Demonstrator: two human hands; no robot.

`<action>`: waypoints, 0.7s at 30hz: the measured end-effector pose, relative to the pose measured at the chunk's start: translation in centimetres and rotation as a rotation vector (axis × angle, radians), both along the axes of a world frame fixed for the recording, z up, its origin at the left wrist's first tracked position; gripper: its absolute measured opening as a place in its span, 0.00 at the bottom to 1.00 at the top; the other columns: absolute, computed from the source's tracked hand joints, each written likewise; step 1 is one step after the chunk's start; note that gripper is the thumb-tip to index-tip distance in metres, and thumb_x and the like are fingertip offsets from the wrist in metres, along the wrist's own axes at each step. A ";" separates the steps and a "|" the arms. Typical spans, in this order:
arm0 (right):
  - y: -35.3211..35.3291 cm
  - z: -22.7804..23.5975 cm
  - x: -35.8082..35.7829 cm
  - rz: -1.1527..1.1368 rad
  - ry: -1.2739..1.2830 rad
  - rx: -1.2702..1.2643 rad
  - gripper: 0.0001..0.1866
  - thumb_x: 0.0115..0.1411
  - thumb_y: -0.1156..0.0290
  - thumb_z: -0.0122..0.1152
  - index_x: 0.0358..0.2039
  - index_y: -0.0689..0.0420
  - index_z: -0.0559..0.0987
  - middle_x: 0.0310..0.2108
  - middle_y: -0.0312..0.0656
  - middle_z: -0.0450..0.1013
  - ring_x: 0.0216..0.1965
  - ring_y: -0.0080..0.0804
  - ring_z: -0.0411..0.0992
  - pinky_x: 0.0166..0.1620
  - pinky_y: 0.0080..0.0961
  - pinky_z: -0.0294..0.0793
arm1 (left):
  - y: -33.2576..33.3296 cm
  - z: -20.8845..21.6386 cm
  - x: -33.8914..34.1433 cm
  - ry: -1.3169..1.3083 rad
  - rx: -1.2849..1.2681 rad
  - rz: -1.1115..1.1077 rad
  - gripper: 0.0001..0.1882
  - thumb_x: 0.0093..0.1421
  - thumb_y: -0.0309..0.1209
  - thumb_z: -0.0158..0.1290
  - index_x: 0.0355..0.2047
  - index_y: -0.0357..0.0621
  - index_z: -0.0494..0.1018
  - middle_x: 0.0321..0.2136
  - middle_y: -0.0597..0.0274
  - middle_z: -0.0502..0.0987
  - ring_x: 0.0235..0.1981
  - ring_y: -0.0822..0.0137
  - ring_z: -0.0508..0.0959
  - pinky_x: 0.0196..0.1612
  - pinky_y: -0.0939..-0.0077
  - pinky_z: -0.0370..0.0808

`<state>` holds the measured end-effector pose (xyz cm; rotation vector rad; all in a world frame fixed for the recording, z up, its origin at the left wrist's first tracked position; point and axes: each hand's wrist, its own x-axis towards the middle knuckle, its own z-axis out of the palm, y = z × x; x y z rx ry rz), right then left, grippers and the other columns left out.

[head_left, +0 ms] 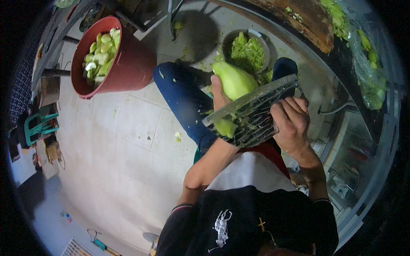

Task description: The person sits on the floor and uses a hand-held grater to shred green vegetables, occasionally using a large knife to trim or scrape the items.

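Observation:
A pale green, peeled fruit that looks like a green papaya (235,81) rests in my left hand (218,90), whose thumb shows along its left side; the other fingers are hidden. My right hand (292,121) is closed around the handle end of a broad cleaver (256,114). Its wide blade is streaked wet, with a green slice (225,127) stuck near the far-left end. The blade lies across my left wrist in this view, just below the fruit; whether they touch I cannot tell. Beyond the fruit, a round bowl (267,57) holds green shreds (247,51).
A red bucket (136,64) full of pale green pieces stands at the far left. Green scraps (178,136) dot the tiled floor (136,115). At the far right are a wooden board (305,21) and a plastic bag (371,81) of greens. A green stool (40,128) sits left.

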<state>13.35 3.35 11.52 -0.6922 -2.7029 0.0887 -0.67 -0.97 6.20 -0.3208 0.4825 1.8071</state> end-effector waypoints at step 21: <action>1.3 3.0 -2.2 0.032 0.175 -0.043 0.13 0.40 0.69 0.64 0.21 0.56 0.67 0.20 0.39 0.63 0.25 0.39 0.66 0.32 0.32 0.60 | -1.2 4.9 -1.9 0.373 0.019 -0.045 0.30 0.60 0.60 0.42 0.42 0.45 0.69 0.33 0.57 0.75 0.33 0.64 0.77 0.40 0.69 0.75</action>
